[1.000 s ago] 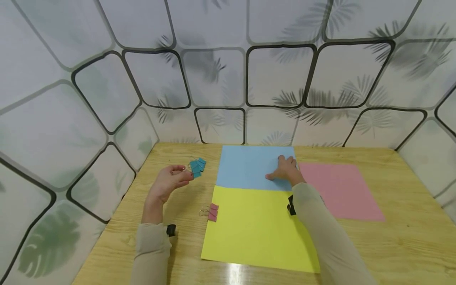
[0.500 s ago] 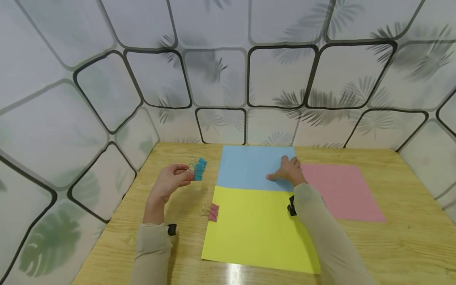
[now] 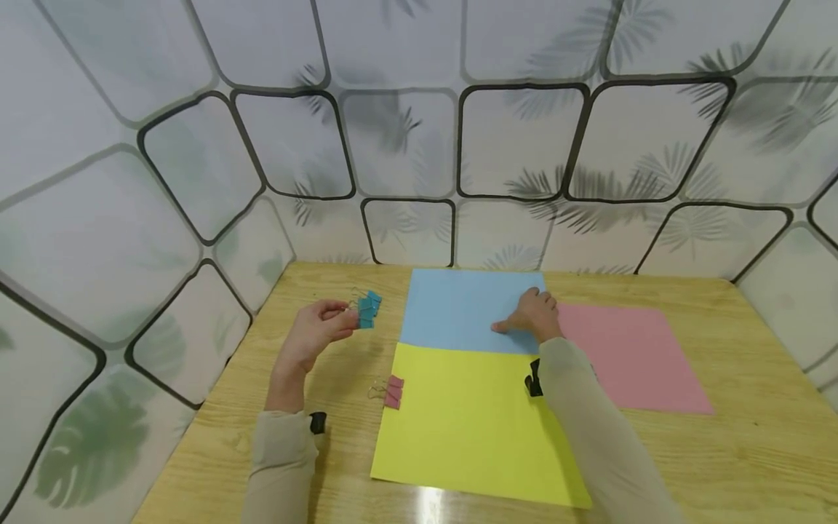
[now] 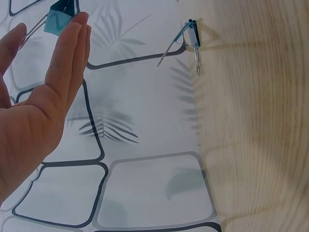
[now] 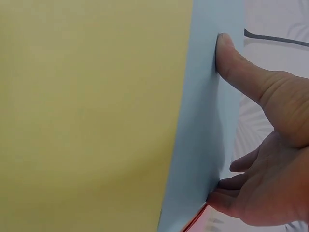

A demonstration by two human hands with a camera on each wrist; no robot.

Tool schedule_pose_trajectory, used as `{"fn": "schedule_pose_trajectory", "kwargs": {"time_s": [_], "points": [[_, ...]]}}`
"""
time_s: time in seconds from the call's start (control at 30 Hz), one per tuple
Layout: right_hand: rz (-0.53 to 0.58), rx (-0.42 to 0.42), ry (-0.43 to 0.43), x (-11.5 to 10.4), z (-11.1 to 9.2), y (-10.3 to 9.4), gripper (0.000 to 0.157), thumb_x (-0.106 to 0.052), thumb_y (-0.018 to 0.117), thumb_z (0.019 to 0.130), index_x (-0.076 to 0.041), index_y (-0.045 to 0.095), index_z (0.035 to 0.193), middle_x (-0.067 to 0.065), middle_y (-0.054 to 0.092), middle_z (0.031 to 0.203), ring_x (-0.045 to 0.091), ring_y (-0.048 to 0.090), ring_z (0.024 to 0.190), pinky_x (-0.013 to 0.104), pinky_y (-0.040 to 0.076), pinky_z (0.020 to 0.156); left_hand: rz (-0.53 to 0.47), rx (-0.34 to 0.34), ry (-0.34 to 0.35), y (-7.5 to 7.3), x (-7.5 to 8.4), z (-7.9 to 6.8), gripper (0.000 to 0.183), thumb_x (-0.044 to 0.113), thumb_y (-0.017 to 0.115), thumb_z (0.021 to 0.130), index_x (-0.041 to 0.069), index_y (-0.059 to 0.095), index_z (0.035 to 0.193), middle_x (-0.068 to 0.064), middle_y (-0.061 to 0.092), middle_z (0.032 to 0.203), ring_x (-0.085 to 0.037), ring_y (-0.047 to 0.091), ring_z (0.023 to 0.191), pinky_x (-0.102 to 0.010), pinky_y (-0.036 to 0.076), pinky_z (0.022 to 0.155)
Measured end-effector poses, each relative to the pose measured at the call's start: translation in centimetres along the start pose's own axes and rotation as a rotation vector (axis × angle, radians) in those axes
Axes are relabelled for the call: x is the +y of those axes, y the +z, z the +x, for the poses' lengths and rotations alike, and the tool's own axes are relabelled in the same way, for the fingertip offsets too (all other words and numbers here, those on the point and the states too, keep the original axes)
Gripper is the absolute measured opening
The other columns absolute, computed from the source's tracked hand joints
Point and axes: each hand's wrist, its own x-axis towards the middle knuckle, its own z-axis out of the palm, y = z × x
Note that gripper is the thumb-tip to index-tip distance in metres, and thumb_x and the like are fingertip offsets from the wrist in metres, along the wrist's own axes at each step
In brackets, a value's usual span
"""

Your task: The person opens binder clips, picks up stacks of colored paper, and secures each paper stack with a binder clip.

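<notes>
At the left, my left hand (image 3: 309, 338) pinches a teal binder clip (image 3: 366, 314) between thumb and fingers, held up off the table. The left wrist view shows the clip (image 4: 59, 21) by the fingertips, its wire handle toward the thumb. Just behind it, a second teal binder clip (image 4: 193, 34) stands on the table. My right hand (image 3: 533, 315) rests on the right part of a blue sheet (image 3: 458, 309), thumb spread away from the fingers. The fingers (image 5: 227, 200) lie near the sheet's edge. A yellow sheet (image 3: 478, 429) overlaps the near edge of the blue one.
A pink binder clip (image 3: 393, 392) lies on the yellow sheet's left edge, its wire handles pointing left. To the right is a pink sheet (image 3: 635, 356), partly behind the right sleeve (image 3: 602, 429). Patterned wall covering (image 3: 406, 233) borders the wooden table (image 3: 753, 466) at the back and sides.
The teal clip in my left hand has turned more upright and shifted slightly, now overlapping the second teal clip less. My right hand stays on the blue sheet, with its fingers drawn slightly to the right.
</notes>
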Motion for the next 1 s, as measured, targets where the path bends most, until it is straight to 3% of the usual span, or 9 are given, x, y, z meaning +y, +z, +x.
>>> {"fn": "schedule_pose_trajectory", "kwargs": {"time_s": [0.33, 0.53, 0.8, 1.0], "points": [[-0.074, 0.020, -0.006, -0.3, 0.1, -0.2, 0.119, -0.060, 0.077, 0.077, 0.029, 0.024, 0.135, 0.050, 0.034, 0.129, 0.059, 0.038, 0.119, 0.063, 0.038, 0.103, -0.008, 0.003, -0.005, -0.1, 0.5, -0.1, 0.062, 0.024, 0.065, 0.098, -0.009, 0.040, 0.144, -0.026, 0.058, 0.127, -0.028, 0.067, 0.108, -0.035, 0.055, 0.094], [-0.056, 0.019, 0.019, -0.6, 0.1, 0.0, 0.111, -0.058, 0.078, 0.078, 0.023, 0.028, 0.136, 0.048, 0.034, 0.129, 0.056, 0.039, 0.117, 0.063, 0.038, 0.101, -0.012, 0.011, 0.001, -0.2, 0.4, -0.3, 0.061, 0.025, 0.065, 0.098, -0.008, 0.041, 0.143, -0.026, 0.058, 0.127, -0.027, 0.067, 0.107, -0.042, 0.052, 0.099], [0.004, -0.025, 0.062, -1.0, -0.1, 0.0, 0.119, -0.052, 0.079, 0.080, 0.011, 0.007, 0.152, 0.050, 0.016, 0.143, 0.060, 0.032, 0.123, 0.066, 0.037, 0.099, -0.013, 0.010, 0.004, -0.3, 0.5, -0.3, 0.060, 0.025, 0.063, 0.099, -0.008, 0.040, 0.144, -0.029, 0.055, 0.132, -0.035, 0.063, 0.114, -0.046, 0.049, 0.102], [0.022, -0.032, 0.074, -1.2, -0.1, 0.1, 0.120, -0.049, 0.079, 0.081, 0.007, 0.002, 0.155, 0.050, 0.009, 0.145, 0.064, 0.035, 0.123, 0.068, 0.040, 0.098, -0.007, 0.010, 0.012, -0.4, 0.5, -0.4, 0.060, 0.025, 0.063, 0.099, -0.009, 0.040, 0.144, -0.029, 0.055, 0.132, -0.032, 0.065, 0.112, -0.046, 0.050, 0.101]]}}
